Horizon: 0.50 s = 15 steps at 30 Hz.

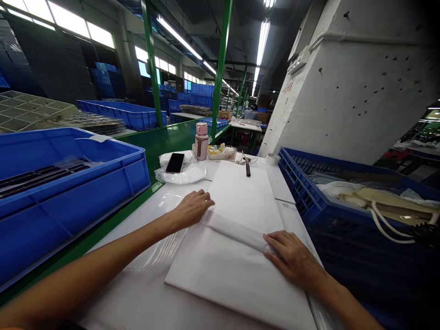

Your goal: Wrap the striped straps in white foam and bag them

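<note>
A stack of thin white sheets [237, 275], paper or film, lies on the white worktable in front of me. Across its middle runs a slightly see-through folded edge [237, 230] of the top sheet. My left hand [195, 207] has its fingers closed at the left end of this edge. At the right end, my right hand [290, 256] pinches the same edge between thumb and fingers. Beyond the fold, more flat white sheet [244, 197] stretches away, with a black-handled tool [247, 167] lying at its far end. Clear plastic film [161, 243] lies left of the stack.
A blue crate [113, 183] holding dark flat parts stands at left. Another blue crate [299, 188], with bags and a cable, is at right beside a white pillar [343, 91]. A phone [175, 162], pink bottle [201, 144] and tape roll [272, 158] sit farther back.
</note>
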Available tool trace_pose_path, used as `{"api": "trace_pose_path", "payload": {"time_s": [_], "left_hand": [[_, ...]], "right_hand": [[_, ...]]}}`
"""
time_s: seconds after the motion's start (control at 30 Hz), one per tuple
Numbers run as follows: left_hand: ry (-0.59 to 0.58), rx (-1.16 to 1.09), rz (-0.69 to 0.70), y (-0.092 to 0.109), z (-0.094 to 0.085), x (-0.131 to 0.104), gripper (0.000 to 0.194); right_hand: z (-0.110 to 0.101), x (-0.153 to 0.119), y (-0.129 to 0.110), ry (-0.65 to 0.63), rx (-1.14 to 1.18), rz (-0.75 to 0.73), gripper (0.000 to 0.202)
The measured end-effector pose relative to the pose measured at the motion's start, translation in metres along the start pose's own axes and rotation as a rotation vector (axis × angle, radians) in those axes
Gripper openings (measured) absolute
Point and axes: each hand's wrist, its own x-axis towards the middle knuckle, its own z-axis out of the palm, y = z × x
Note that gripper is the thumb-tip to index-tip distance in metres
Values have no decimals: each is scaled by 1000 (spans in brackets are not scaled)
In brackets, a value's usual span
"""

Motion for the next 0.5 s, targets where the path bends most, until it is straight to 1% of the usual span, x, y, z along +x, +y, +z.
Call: {"api": "trace_pose_path", "payload": {"time_s": [0.1,0.17,0.23,0.37,0.43,0.47,0.5], "left_hand": [[6,-57,122,19,5,-2,35],[1,-83,160,25,10,3,41],[14,-94,148,24,14,12,41],[51,-90,97,13,21,37,41],[69,-79,76,9,25,47,38],[77,-76,70,9,28,51,36],[83,-74,67,10,31,54,33]], "right_hand": [[-3,2,-2,-18,9,-7,30],[-6,6,2,-16,57,19,29],[-12,12,11,-7,96,57,29],[-18,31,31,1,92,112,39],[-16,44,31,6,43,105,34],[-13,50,27,3,14,89,33],[-9,57,20,-9,-13,66,36]]}}
